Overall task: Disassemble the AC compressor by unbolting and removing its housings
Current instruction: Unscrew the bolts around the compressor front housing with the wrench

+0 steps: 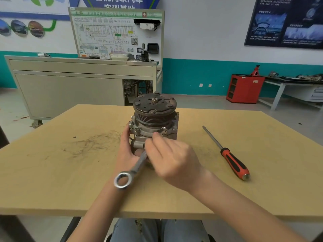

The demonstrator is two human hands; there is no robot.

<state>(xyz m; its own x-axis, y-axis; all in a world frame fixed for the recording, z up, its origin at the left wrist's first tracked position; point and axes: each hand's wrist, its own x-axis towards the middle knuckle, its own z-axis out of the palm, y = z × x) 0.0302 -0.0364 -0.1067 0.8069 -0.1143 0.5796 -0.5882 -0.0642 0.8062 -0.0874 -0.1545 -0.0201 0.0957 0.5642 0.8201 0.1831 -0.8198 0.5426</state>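
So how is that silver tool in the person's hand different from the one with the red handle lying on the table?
The wrench is gripped by the right hand and slants up toward the compressor; the screwdriver lies flat on the table, untouched. The wrench is bare metal with a ring end; the screwdriver has a red and black handle and a slim shaft. Both are long hand tools with metal parts.

Wooden table (52,172) (scuffed): compressor (153,123), screwdriver (225,152)
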